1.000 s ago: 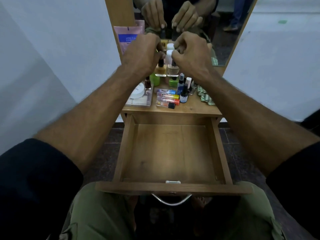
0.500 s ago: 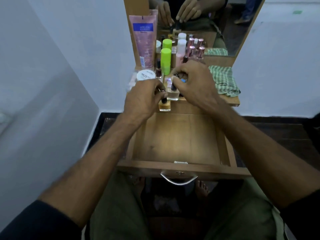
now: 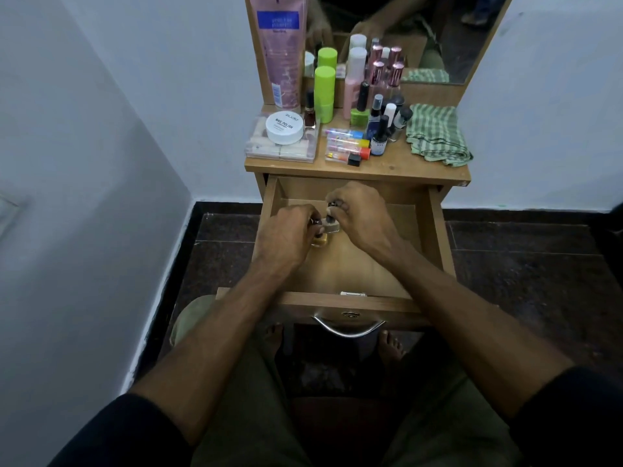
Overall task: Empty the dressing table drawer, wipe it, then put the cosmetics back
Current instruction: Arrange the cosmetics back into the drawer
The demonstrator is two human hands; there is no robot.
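Observation:
The wooden drawer (image 3: 435,237) is pulled out, and both my hands are inside it near the back left. My left hand (image 3: 286,235) grips the black cap of a yellow nail polish bottle (image 3: 319,240) standing on the drawer floor. My right hand (image 3: 362,214) grips the black cap of a clear nail polish bottle (image 3: 331,225) right beside it. On the tabletop (image 3: 391,165) stand several cosmetics: a pink tube (image 3: 281,52), a green bottle (image 3: 324,92), a white nail polish jar (image 3: 284,127) on a clear box, lip gloss tubes (image 3: 347,148) and small dark bottles (image 3: 379,129).
A green checked cloth (image 3: 436,134) lies on the table's right side. A mirror (image 3: 438,32) rises behind the cosmetics. White walls flank the table, close on the left. The drawer's metal handle (image 3: 349,326) sits above my knees and bare feet on the dark floor.
Both hands lifted a nail polish bottle each from the tabletop and brought them down into the drawer, where the bottles now rest on its floor.

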